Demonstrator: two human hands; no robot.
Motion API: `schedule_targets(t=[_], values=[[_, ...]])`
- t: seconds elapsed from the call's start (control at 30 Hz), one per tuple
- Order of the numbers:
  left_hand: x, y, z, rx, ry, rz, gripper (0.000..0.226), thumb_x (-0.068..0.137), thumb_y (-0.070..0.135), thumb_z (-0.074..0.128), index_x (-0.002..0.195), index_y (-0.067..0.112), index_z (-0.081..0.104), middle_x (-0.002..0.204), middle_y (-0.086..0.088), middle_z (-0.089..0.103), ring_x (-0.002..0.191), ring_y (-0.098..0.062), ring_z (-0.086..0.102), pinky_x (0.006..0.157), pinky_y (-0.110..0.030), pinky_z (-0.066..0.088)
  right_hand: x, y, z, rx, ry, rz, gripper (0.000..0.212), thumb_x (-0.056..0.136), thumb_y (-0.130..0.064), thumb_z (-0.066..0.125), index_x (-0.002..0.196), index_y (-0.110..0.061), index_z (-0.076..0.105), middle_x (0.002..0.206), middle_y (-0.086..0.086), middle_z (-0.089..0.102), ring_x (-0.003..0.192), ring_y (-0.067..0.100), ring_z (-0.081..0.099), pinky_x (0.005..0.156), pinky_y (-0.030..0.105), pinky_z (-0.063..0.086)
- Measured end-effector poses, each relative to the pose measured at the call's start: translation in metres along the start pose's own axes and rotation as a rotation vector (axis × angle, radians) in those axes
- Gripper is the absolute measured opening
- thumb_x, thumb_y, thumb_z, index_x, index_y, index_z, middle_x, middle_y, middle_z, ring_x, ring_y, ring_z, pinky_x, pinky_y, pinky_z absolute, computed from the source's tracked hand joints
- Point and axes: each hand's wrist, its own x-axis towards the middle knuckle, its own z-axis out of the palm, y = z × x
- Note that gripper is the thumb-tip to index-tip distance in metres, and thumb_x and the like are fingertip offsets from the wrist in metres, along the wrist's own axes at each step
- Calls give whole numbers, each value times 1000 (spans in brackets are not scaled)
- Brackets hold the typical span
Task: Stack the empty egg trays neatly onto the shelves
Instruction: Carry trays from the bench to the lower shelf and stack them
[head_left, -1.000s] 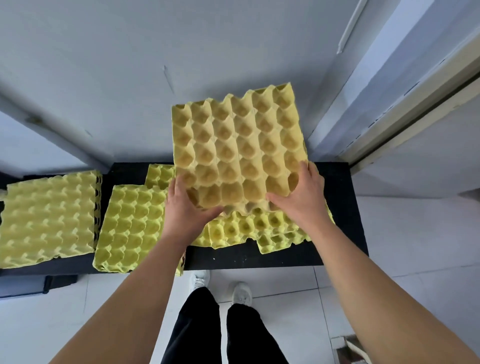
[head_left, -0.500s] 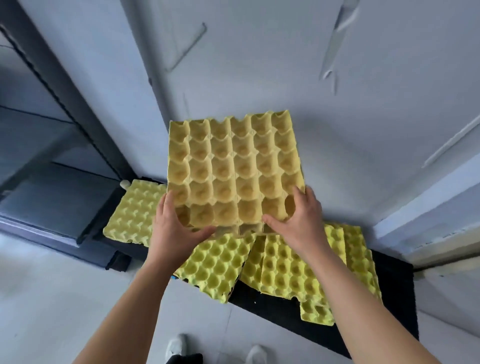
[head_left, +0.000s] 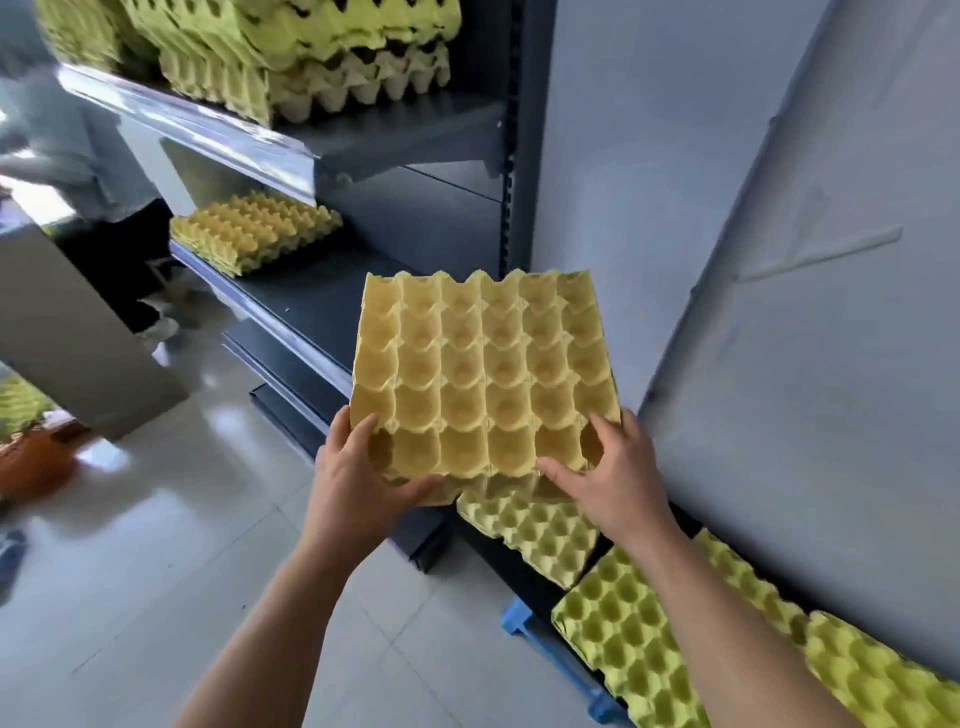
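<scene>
Loose trays (head_left: 618, 639): nearest, at lower right. They lie cups up and overlapping on the low black worktop (head_left: 506, 564) and are not yet shelved.
Left hand (head_left: 358, 478): pinches the near-left corner of the tray (head_left: 483, 379), thumb on the cupped face and the other fingers curled underneath.
Right hand (head_left: 618, 478): pinches the near-right corner, thumb and forefinger on top. The remaining fingers are hidden below.
Tray: empty and held in the air clear of the worktop, cups up and nearly level. Its far edge points towards the shelving.
Step in hand: by judgement, carrying the tray across to be set down.
Grip advice: keep both corners at the same height, because moulded pulp probably bends if one side sags.
Middle shelf (head_left: 311, 296): a bare dark board just beyond the tray's far-left corner.
Low stack (head_left: 254, 234): sits further left on that shelf with its edges fairly square, so it is the likely target.
Placement advice: turn the tray to match the stack's outline, lower it straight down so the cups nest, then press lightly.
Tall stacks (head_left: 291, 52): on the top shelf (head_left: 395, 135), with several trays askew.
Risk: a tray slid in at an angle may ride up on the peaks and sit crooked.
</scene>
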Motion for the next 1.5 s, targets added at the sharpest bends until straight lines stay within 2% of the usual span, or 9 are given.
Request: schedule_targets(t=[0.2, 0.3, 0.5, 0.73, 0.9, 1.0, 1.23, 1.4, 1.5], values=[[54, -84, -83, -16, 91, -63, 89, 46, 66, 85, 121, 24, 61, 136, 13, 41, 114, -19, 50, 95, -38, 48, 52, -105, 78, -2, -78, -90, 92, 75, -61, 67, 146, -11, 35, 154, 17, 21, 143, 30, 19, 113, 43, 27], [77, -119, -106, -40, 149, -91, 82, 51, 57, 89, 122, 23, 63, 136, 15, 41, 116, -17, 50, 96, -38, 48, 82, -142, 112, 12, -119, -134, 92, 75, -59, 68, 146, -10, 36, 155, 17, 19, 143, 29, 18, 113, 41, 27], [144, -176, -136, -52, 201, -135, 83, 52, 57, 89, 122, 22, 63, 131, 22, 39, 114, -16, 50, 91, -34, 48, 152, -203, 172, 9, -156, -195, 92, 74, -59, 70, 144, -8, 39, 153, 17, 23, 139, 30, 25, 110, 37, 32], [238, -238, -163, -88, 199, -216, 96, 51, 53, 90, 132, 15, 58, 148, 12, 34, 120, -12, 48, 101, -36, 47, 234, -268, 228, 8, -212, -203, 90, 72, -60, 70, 139, -7, 44, 147, 18, 30, 134, 32, 33, 107, 45, 38], [296, -280, -185, -123, 195, -230, 89, 50, 49, 89, 128, 17, 61, 145, 11, 39, 117, -4, 46, 97, -21, 38, 279, -317, 268, -12, -201, -199, 88, 74, -55, 72, 141, -5, 42, 146, 15, 30, 130, 32, 36, 107, 41, 37], [337, -309, -199, -130, 183, -244, 88, 54, 43, 91, 132, 17, 59, 146, 3, 39, 122, -6, 42, 100, -18, 31, 306, -345, 294, -20, -177, -178, 87, 75, -53, 72, 141, -5, 41, 147, 15, 29, 131, 33, 36, 106, 40, 37], [443, -381, -258, -145, 50, -217, 90, 56, 45, 90, 136, 23, 55, 130, 3, 40, 103, 2, 43, 92, -10, 33, 349, -424, 366, 28, -87, -43, 89, 75, -56, 71, 143, -7, 39, 153, 16, 23, 138, 31, 30, 110, 42, 34], [516, -421, -294, -157, -87, -108, 89, 59, 35, 92, 138, 22, 52, 131, 4, 34, 91, 27, 46, 71, 12, 29, 373, -474, 405, 75, -31, 68, 89, 76, -56, 70, 144, -9, 38, 154, 16, 22, 140, 30, 26, 112, 41, 31], [558, -437, -301, -134, -122, -69, 91, 59, 36, 92, 139, 23, 51, 130, 7, 32, 99, 7, 49, 82, 7, 30, 393, -494, 420, 70, -4, 112, 88, 77, -57, 68, 145, -10, 36, 155, 17, 19, 140, 32, 25, 112, 44, 31]])
